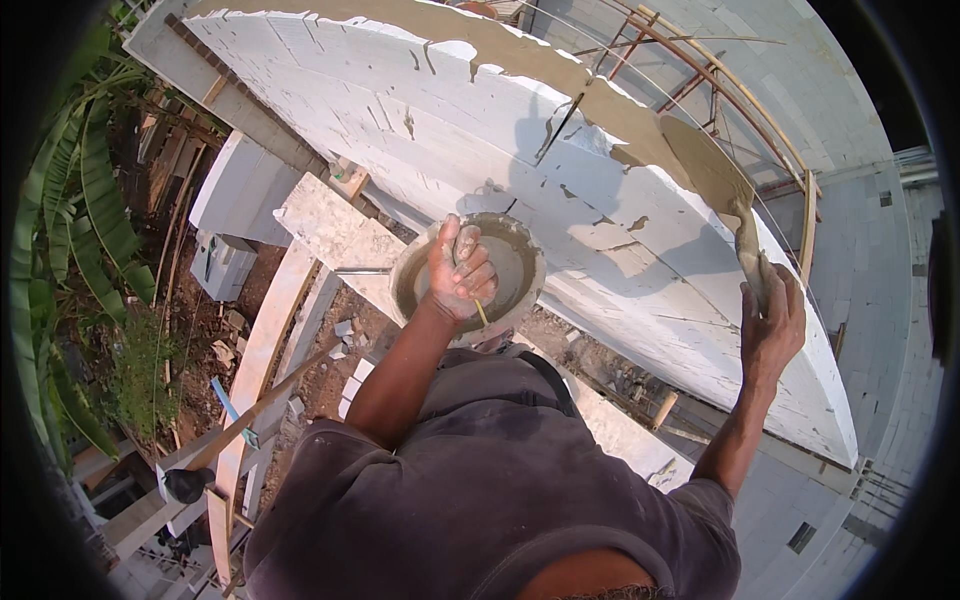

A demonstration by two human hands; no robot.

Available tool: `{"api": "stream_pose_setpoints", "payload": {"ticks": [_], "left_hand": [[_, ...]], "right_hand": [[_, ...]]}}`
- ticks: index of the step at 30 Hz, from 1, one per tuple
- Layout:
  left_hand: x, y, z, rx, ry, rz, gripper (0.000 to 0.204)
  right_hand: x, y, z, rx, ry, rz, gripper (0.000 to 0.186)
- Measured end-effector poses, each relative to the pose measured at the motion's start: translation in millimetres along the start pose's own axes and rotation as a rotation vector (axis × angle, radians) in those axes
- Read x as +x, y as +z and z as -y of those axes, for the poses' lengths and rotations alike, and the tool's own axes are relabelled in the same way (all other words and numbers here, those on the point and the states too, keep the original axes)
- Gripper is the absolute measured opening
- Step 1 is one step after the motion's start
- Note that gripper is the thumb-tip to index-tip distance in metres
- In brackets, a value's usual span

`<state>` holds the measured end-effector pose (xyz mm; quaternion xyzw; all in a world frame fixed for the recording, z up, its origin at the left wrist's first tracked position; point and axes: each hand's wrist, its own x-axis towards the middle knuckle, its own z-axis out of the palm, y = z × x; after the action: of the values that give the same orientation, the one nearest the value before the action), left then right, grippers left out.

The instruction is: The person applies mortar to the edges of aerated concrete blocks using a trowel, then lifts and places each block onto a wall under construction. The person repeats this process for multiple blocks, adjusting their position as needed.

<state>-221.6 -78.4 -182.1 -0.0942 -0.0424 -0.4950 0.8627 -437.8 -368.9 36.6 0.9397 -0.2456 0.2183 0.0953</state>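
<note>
My left hand point(460, 265) is closed around a thin handle, yellowish at its lower end, above a round bucket point(525, 285) of grey wet mortar. My right hand point(772, 325) grips a mortar-smeared trowel point(705, 165) at the right end of a white block wall point(430, 140); the trowel's flat blade lies on the grey-brown mortar layer point(530, 55) along the wall's top. The mortar has ragged edges and drips down the white face.
A pale plank point(335, 225) runs beneath the bucket along the wall. Below left are rubble, wooden boards point(265, 355) and banana leaves point(100, 210). Rusty scaffold bars point(725, 75) stand beyond the wall, with grey block surfaces point(850, 250) at the right.
</note>
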Motion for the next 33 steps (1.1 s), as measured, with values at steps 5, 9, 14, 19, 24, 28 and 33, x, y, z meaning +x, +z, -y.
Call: {"api": "stream_pose_setpoints", "payload": {"ticks": [5, 9, 14, 19, 24, 28, 33], "left_hand": [[-26, -18, -33, 0.144, -0.010, -0.399, 0.053], [-50, -49, -71, 0.247, 0.039, -0.516, 0.050], [-84, -88, -126, 0.253, 0.091, -0.758, 0.046], [-116, -143, -212, 0.275, 0.199, -0.944, 0.041], [-144, -187, -311, 0.320, 0.260, -1.177, 0.042], [-165, -228, -398, 0.401, 0.323, -1.255, 0.039], [-187, -273, -497, 0.454, 0.456, -1.361, 0.031]], "right_hand": [[-32, 43, 73, 0.361, -0.017, 0.232, 0.043], [-52, 158, 179, 0.397, -0.256, 0.638, 0.043], [-102, 325, 296, 0.524, -0.473, 0.805, 0.044], [-90, 353, 334, 0.788, -0.277, 0.936, 0.048], [-161, 387, 207, 0.575, -0.032, 1.175, 0.052], [-213, 346, 105, 0.322, 0.463, 1.489, 0.044], [-263, 306, 34, 0.239, 1.108, 1.625, 0.042]]}}
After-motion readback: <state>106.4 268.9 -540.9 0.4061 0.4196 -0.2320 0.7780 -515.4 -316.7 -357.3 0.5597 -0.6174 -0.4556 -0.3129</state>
